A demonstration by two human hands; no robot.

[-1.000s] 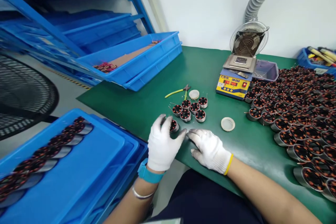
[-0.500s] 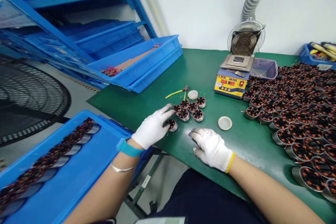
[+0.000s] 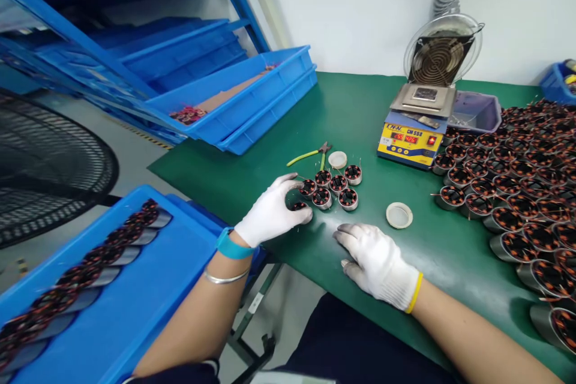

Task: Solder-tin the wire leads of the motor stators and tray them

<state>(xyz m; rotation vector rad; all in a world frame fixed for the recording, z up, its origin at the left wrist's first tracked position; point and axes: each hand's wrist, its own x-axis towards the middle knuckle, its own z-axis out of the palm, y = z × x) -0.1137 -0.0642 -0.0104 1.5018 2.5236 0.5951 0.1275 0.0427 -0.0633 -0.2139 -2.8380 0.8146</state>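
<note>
White gloves cover both of my hands. My left hand (image 3: 275,209) has its thumb and fingers curved around a round metal motor part (image 3: 299,207), which it partly hides. Just right of it stands a small group of similar parts (image 3: 321,197) with black and copper windings. Green-handled cutters (image 3: 306,156) and a small round white lid (image 3: 337,160) lie behind that group. My right hand (image 3: 375,258) rests on the green table (image 3: 279,162) with its fingers apart, holding nothing. Beyond it sits a second shallow round lid (image 3: 399,215).
A blue and yellow soldering unit (image 3: 407,141) with a small fan (image 3: 438,60) stands at the back, beside a purple bin (image 3: 477,113). Many motor parts (image 3: 504,222) fill the right. Blue trays (image 3: 234,114) stand back left; another tray (image 3: 148,288) with parts is at lower left.
My left hand has closed its thumb and fingers around the nearest motor part, which was more exposed before. The view has shifted slightly; my right hand still rests on the table.
</note>
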